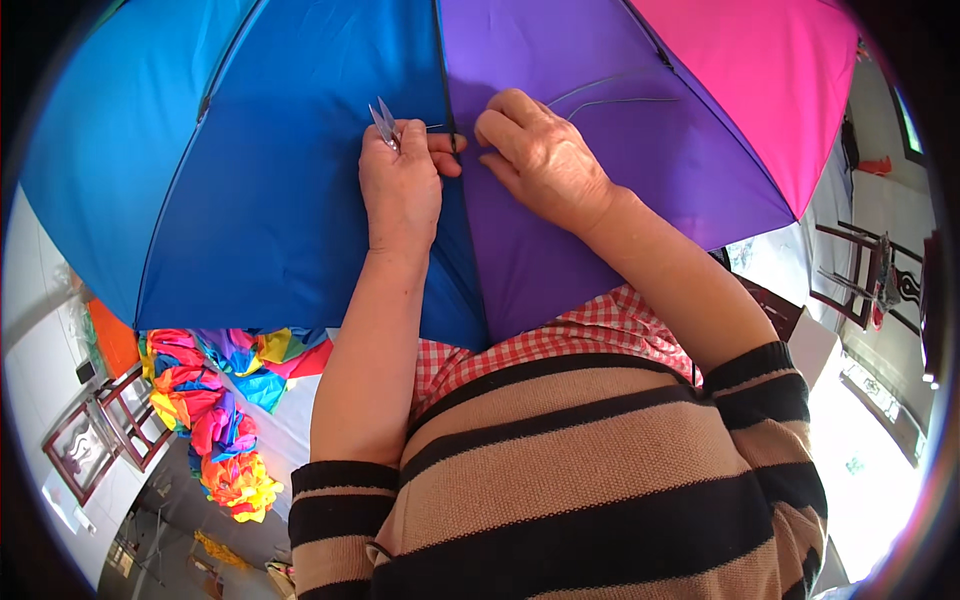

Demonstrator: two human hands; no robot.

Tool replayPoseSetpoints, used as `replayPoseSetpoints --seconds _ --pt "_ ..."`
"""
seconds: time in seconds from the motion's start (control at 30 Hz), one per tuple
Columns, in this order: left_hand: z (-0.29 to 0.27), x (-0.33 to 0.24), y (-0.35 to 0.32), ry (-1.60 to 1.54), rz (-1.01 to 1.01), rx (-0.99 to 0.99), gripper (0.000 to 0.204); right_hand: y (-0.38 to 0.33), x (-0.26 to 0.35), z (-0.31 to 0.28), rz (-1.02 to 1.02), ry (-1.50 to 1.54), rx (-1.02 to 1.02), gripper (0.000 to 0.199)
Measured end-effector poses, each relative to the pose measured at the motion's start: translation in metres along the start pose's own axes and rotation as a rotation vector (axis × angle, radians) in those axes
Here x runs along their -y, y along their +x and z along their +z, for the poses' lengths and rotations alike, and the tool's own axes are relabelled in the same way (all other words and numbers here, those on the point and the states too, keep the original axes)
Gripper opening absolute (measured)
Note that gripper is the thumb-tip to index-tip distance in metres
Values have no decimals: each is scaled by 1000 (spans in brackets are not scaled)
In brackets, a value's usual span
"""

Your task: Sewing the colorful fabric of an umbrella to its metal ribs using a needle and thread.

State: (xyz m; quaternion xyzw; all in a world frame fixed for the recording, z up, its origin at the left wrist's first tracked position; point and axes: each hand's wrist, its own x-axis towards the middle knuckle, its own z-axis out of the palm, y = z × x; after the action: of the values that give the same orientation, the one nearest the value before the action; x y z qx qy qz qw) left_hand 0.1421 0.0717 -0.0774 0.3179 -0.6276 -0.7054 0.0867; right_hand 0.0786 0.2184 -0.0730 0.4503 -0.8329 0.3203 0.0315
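While I'm viewing this remotely, two bare hands are hovering close together over a spread umbrella point(285, 230), which is filling the upper part of the view and reaching down to the person's lap.

Left hand point(404, 195): back of the hand facing up, left forearm point(368, 350) rising almost straight, wrist nearly in line with it. The grip is closing firmly around small metal snips point(386, 125), their two blades poking up past the knuckles and standing slightly apart. Two fingers are extending sideways to the dark rib point(441, 60) running between the blue panel point(290, 150) and the purple panel point(600, 180).

Right hand point(540, 155): sitting over the purple panel, just beside the left fingertips. Right forearm point(688, 275) is slanting up and inward from the lower right, fingers curling in toward the rib, thumb lying below them. Grey thread point(630, 100) is trailing off to the right of this hand. The fingertips are partly hidden, so I can't tell whether they're pinching anything.

Around them: a pink panel point(765, 80) is showing at upper right, red checked cloth point(600, 330) is covering the lap, striped sleeves point(765, 400) are ending near the elbows, and a heap of multicoloured fabric point(215, 410) is lying at lower left.
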Motion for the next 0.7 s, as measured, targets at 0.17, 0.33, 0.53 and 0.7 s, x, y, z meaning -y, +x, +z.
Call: replayPoseSetpoints --seconds 0.17,0.33,0.53,0.7 --pt "-4 0 -2 -45 -11 49 19 -8 5 -8 27 -9 29 22" --pt "-4 -3 -5 -111 -7 63 21 -11 -1 -5 34 -41 74 18" --pt "-2 -1 -4 -92 -26 36 20 -15 -2 -3 -12 -75 125 15" --pt "-1 -1 -3 -111 -27 39 18 -15 2 -7 -2 -84 177 14"
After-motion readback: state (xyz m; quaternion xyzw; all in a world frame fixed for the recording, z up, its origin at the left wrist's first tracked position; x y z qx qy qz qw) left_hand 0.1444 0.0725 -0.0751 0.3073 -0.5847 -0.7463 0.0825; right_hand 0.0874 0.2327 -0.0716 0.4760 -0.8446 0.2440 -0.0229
